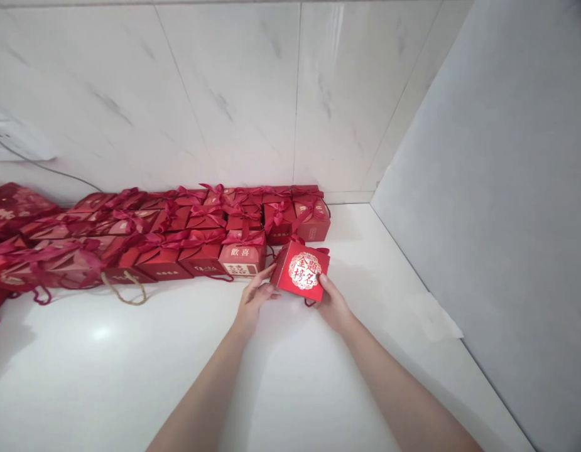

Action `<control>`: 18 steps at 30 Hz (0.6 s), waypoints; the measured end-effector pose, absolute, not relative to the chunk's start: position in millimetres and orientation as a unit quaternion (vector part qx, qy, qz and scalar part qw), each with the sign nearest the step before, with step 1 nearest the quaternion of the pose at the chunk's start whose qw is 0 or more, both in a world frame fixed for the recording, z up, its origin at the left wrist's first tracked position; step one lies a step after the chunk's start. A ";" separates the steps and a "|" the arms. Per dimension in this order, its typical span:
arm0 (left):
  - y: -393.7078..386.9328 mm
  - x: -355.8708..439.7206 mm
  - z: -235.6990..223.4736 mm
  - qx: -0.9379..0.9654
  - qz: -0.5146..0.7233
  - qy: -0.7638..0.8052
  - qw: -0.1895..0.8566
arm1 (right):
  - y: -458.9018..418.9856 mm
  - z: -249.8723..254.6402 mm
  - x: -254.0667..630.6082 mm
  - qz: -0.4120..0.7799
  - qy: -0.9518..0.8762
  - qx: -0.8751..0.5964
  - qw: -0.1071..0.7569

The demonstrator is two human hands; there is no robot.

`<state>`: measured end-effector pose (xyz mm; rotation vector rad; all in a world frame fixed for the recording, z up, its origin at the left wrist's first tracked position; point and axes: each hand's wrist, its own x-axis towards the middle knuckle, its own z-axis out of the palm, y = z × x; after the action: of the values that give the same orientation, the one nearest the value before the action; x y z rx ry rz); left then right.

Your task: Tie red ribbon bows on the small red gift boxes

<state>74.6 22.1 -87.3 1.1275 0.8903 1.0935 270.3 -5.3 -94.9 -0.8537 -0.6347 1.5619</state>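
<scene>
A red gift box [303,271] with a white round emblem and red Chinese characters is tilted so that this printed side faces me. My right hand [336,306] grips its right side, thumb on the printed face and the other fingers hidden behind. On the opposite side, my left hand [255,300] holds the box's left edge with bent fingers, partly out of sight. A dark red cord shows beneath the box. Close behind my left hand stands a pink-and-red box [244,253] with a ribbon bow, at the right end of the front row.
Rows of red ribbon-tied boxes [161,265] line the white tabletop [177,364] along the marbled tile wall [233,94]. A beige cord handle [130,298] sticks out in front. A grey panel [507,188] bounds the right, with a white paper-like piece [436,317] at its foot.
</scene>
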 end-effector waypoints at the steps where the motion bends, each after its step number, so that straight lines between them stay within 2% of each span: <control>1: 20.9 75.6 -86.8 0.499 0.477 0.374 0.619 | -4.8 -95.3 269.9 0.664 -0.272 -0.365 0.593; 7: 16.0 79.0 -93.3 0.548 0.496 0.330 0.587 | -5.1 -98.2 271.0 0.590 -0.344 -0.331 0.652; 13: 9.2 78.7 -90.5 0.616 0.469 0.309 0.552 | -14.2 -90.0 269.9 0.586 -0.425 -0.328 0.607; 18: 4.8 81.1 -82.4 0.634 0.453 0.295 0.553 | -14.0 -97.8 270.7 0.562 -0.431 -0.354 0.610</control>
<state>81.1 4.8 -82.4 1.4995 0.6971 1.0702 270.7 -14.0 -97.8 -0.8181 -0.9962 1.2986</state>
